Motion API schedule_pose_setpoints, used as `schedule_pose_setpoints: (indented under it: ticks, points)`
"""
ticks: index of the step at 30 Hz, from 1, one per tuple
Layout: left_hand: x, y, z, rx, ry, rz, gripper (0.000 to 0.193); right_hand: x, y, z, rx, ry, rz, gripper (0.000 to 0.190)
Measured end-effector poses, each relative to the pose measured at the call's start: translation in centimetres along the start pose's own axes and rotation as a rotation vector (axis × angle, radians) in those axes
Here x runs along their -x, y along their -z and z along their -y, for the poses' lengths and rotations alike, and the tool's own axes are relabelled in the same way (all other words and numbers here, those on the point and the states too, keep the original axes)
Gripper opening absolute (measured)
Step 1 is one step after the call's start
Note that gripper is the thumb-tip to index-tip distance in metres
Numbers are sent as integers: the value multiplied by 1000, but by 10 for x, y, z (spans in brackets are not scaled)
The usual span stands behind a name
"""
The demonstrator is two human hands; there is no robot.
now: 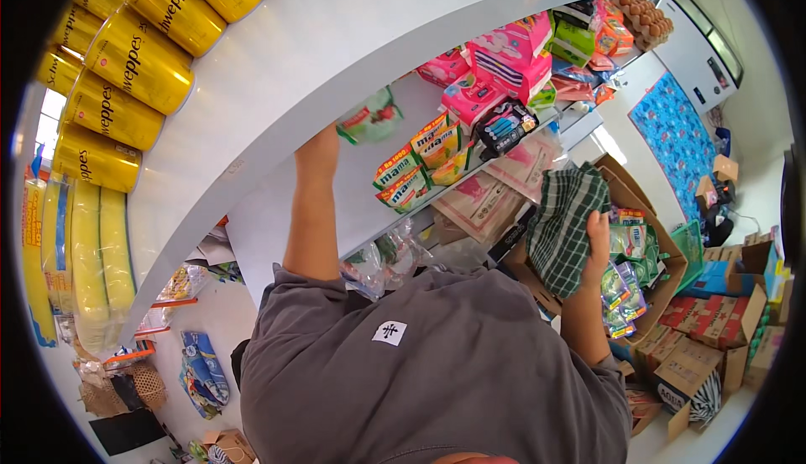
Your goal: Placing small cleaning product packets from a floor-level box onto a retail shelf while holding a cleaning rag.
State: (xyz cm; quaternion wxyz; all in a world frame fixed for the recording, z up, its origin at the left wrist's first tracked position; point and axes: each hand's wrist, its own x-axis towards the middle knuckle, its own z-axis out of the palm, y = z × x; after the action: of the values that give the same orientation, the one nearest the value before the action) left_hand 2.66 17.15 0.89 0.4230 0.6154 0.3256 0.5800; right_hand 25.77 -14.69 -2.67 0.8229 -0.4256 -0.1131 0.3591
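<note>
My left hand point(322, 135) reaches beneath the edge of the upper white shelf, which hides most of its fingers; a blurred green-and-white pouch point(371, 116) is at its fingertips and appears held. On the right, my right hand point(598, 243) grips a folded dark green checked cloth point(567, 228). Between the hands, several Mama dish-soap pouches point(403, 190) in green and yellow stand on the lower white shelf point(359, 174). Behind them are pink packs of pads point(475, 98) and a black pack point(507, 127).
Yellow Schweppes cans point(135, 64) stand on the upper shelf point(283, 42), whose curved edge crosses above my left arm. An open cardboard box point(674, 262) of pouches lies beside my right forearm. Egg trays point(642, 20) sit at the shelf's far end; more cartons point(711, 316) are stacked at right.
</note>
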Motion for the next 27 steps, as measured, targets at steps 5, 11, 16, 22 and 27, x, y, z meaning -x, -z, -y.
schedule_pose_setpoints:
  ticks: [5,11,16,22,27]
  points:
    - [-21,32,97,-84,150,-80,23,-1,-6,-17,47,-31,-2,38]
    - [-11,41,165,-23,231,-165,18,1,-14,-21,86,-61,30,38]
    - [7,26,159,22,187,-59,21,3,-6,-31,125,-91,44,37]
    - [28,35,142,-486,19,-144,49,2,-3,-38,104,-112,25,35]
    - [40,45,163,-641,101,-81,49,4,-9,-39,105,-187,36,35]
